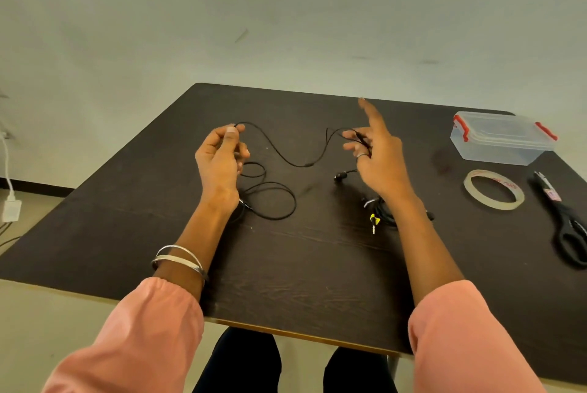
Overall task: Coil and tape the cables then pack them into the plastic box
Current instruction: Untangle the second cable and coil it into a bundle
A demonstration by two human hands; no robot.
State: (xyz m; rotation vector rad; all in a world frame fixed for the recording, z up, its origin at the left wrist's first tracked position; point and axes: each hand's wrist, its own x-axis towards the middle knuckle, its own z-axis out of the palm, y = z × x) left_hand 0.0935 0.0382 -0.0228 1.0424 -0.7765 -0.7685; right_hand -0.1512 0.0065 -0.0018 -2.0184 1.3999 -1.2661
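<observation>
Head view | your left hand (222,157) pinches the black earphone cable (295,163); right hand (376,151) has it caught in curled fingers, index pointing up | span sags between, likely paid out for coiling | tail loops on table (317,281) near left wrist | second cable (379,218) under right wrist | tape roll (494,191), scissors (565,221), closed plastic box (502,138) well right.

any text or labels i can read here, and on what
Nothing can be read.
tape roll: red print on its inner core, too blurred to read.
scissors: a small label on the blade, too small to read.
plastic box: no text shows.
</observation>
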